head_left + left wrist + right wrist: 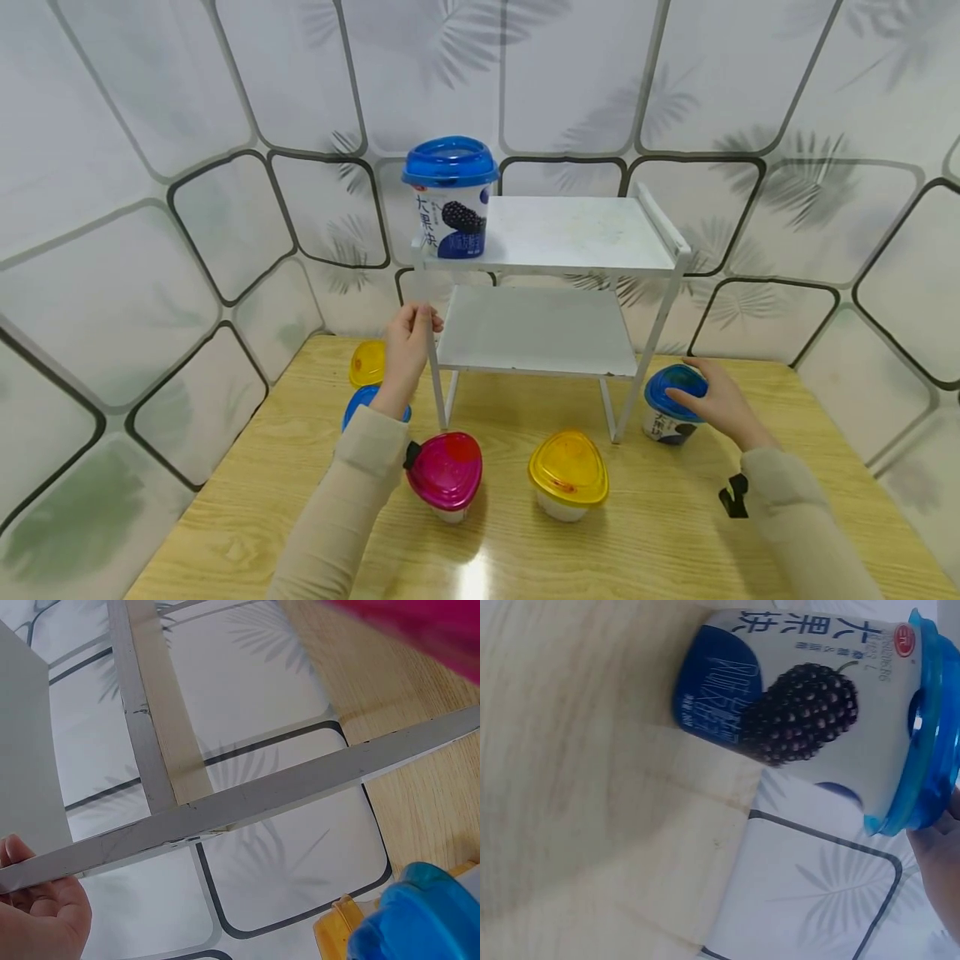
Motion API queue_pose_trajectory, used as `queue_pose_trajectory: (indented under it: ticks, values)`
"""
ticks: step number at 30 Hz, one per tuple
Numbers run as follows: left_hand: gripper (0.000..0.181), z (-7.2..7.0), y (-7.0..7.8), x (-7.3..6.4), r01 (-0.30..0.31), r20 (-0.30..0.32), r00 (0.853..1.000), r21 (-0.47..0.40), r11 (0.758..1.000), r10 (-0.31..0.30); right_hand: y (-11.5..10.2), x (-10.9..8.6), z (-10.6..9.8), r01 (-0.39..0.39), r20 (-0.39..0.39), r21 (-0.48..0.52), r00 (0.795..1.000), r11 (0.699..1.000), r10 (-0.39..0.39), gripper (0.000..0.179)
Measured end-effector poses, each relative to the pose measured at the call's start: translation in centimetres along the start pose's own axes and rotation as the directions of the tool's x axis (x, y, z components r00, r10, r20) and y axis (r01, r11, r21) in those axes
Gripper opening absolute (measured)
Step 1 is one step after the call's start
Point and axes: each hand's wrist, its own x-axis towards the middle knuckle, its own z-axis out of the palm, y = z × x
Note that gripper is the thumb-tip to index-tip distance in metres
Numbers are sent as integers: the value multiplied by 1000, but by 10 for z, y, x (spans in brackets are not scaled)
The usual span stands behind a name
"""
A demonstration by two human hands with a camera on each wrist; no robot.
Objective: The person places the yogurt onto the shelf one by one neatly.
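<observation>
My left hand (pixel 408 346) grips the front left post of a white two-tier rack (pixel 558 237); in the left wrist view its fingers (pixel 71 896) curl round the post. At the right of the rack, my right hand (pixel 720 400) holds a yogurt cup (pixel 670 427) by its blue lid (pixel 930 735), thumb and fingers on either side. Blackberry artwork shows on that cup's white wall in the right wrist view. A matching blue-lidded yogurt cup (pixel 453 208) stands upright on the left end of the top shelf.
Before the rack stand a pink-lidded cup (pixel 447 471) and a yellow-lidded cup (pixel 568 471). Another yellow-lidded cup (pixel 367 362) and a blue-lidded one (pixel 362 403), partly hidden by my left arm, are at the left. Patterned cloth walls (pixel 570 83) enclose the wooden table (pixel 247 517).
</observation>
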Motion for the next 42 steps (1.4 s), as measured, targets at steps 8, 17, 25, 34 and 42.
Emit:
queue_pose_trajectory:
  ticks: [8, 17, 25, 34, 42]
  values:
    - [32, 1, -2, 1, -7, -2, 1000, -12, 1000, 7, 12, -11, 2, -74, -16, 86, 997, 994, 76, 80]
    - [27, 1, 13, -4, 3, 4, 1000, -23, 1000, -3, 29, -21, 10, -120, 1, 177, 992, 977, 122, 88]
    - [28, 2, 26, -9, -2, 6, 1000, -18, 1000, 2, 29, -31, 15, -167, 25, 333, 985, 928, 168, 94]
    - [29, 1, 12, -4, 4, 4, 1000, -2, 1000, -4, 43, -34, 23, -230, 124, 408, 973, 884, 196, 93]
    - [34, 1, -2, 0, -9, -5, 1000, 1, 1000, 9, 54, -35, 33, -211, 150, 386, 975, 898, 164, 85]
